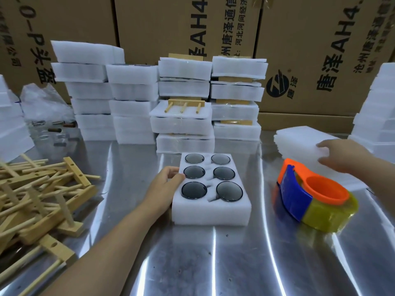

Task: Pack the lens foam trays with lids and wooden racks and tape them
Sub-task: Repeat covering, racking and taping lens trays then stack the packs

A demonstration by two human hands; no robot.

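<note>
Centrally, the white rectangular foam tray [211,207] lies flat on the brushed-metal worktop [213,263]. Its six round pockets, arranged two across and three deep, each hold a dark round lens [194,190]. The tray carries no lid.

The left hand [165,181] is at the tray's 9 o'clock side. Its fingers are curled over the tray's left top edge, beside the middle-left lens, and grip it.

The right hand [339,154] is well apart from the tray, at the tray's 2 o'clock. It holds the stack of thin white foam lid sheets [299,137]: the thumb lies on the stack's top face and the fingers are curled round its near edge.

Between the tray and the right hand, at the tray's 3 o'clock, the orange-and-blue plastic tape dispenser [299,195] lies on the worktop, loaded with a yellowish roll of tape. It does not touch the tray.

At the tray's 9 o'clock, beyond the left forearm, is the loose pile of pale wooden peg racks [42,189].

At 12 o'clock, just behind the tray, stand the stacks of closed white foam packs [183,124]; several carry a wooden rack on top. Behind these are brown printed cardboard cartons [310,50].
</note>
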